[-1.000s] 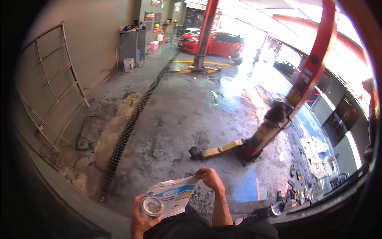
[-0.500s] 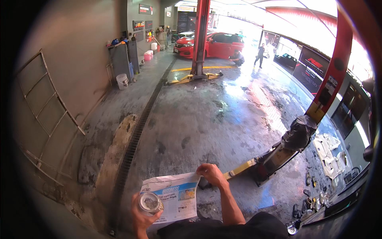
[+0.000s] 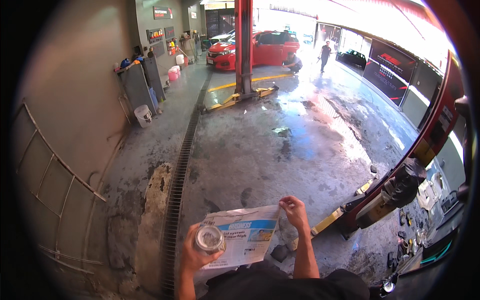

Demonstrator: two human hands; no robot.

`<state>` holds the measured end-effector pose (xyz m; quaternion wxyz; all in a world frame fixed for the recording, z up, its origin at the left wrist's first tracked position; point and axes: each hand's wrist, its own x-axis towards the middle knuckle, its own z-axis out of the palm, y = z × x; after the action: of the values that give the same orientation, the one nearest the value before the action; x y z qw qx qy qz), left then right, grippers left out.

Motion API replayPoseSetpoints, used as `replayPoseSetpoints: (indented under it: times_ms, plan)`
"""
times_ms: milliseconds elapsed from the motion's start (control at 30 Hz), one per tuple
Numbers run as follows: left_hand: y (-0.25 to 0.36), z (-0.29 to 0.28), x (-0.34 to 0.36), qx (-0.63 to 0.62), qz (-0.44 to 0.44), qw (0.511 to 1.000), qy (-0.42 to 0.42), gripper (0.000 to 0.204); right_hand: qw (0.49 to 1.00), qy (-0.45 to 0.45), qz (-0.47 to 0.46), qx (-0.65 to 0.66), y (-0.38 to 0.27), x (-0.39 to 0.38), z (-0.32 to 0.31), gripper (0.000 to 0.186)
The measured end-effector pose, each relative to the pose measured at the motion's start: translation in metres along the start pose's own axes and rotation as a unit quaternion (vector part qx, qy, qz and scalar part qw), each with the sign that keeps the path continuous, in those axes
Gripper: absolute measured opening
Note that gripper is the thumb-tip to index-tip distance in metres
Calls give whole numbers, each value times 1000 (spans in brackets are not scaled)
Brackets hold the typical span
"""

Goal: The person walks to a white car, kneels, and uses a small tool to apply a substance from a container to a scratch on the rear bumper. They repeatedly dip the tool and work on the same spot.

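My left hand (image 3: 190, 256) is closed around a small round container with a pale silver top (image 3: 209, 238), perhaps a can or jar; its side is mostly hidden. Behind the container, the left edge of a printed newspaper sheet (image 3: 254, 248) sits by the same hand. Between finger and thumb, my right hand (image 3: 295, 207) pinches the sheet's upper right corner. The newspaper is spread out between both hands in front of my dark clothing.
A slotted floor drain (image 3: 181, 175) runs along the left. Ahead stands a red lift post (image 3: 244, 50) before a red car (image 3: 272, 48), with a crouching person (image 3: 292, 62) and a walking person (image 3: 325, 54). Shoes (image 3: 403, 245) and another lift post (image 3: 440, 120) are right; a metal frame (image 3: 59, 155) leans left.
My view has moved forward and turned somewhat. Both hands, with the newspaper and container, appear farther right. The right lift post has slid toward the picture's right rim.
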<state>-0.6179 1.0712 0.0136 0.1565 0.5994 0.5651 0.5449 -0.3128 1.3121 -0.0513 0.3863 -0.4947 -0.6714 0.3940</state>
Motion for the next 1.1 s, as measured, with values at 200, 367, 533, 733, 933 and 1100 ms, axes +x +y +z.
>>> replayPoseSetpoints:
  times_ms: [200, 367, 533, 733, 933, 1100]
  plan:
    - [-91, -9, 147, 0, 10, 998, -62, 77, 982, -102, 4, 158, 4, 96, 45, 39]
    - [-161, 8, 250, 0, -1, 998, -65, 79, 937, -245, 6, 250, 20, 197, 72, 75]
    - [-216, 17, 369, 20, -10, 999, -41, 80, 856, -400, -58, 321, 1, 353, 117, 88]
    - [-286, 23, 502, 26, -31, 999, 3, 73, 934, -353, -49, 28, -36, 544, 184, 36]
    - [-368, 34, 618, 22, -48, 998, 20, 72, 953, -289, -64, -62, -37, 676, 237, 30]
    - [-454, 47, 727, 19, -43, 999, -9, 71, 960, -270, -28, -73, -13, 784, 260, 30]
